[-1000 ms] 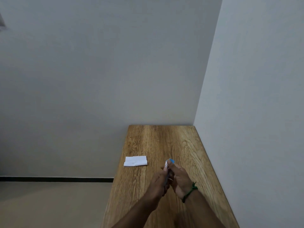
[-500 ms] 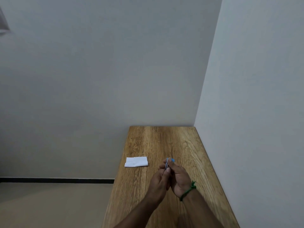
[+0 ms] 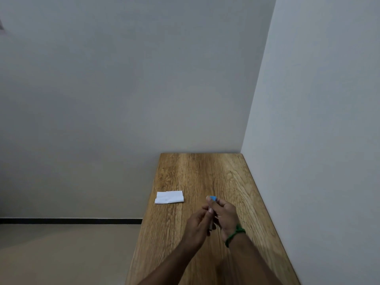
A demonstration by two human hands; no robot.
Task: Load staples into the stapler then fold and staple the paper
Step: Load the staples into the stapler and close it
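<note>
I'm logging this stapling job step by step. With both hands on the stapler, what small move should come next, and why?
Probably keep working the stapler in place to finish loading. Both the left hand and the right hand grip it above the table, mostly hiding it, so whether it is shut cannot be told. The paper lies untouched to the left, so reaching for it seems premature.

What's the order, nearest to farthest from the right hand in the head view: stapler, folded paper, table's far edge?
1. Stapler: held in the right hand, blue tip showing.
2. Folded paper: left, at the table edge.
3. Table's far edge: against the back wall.
</note>
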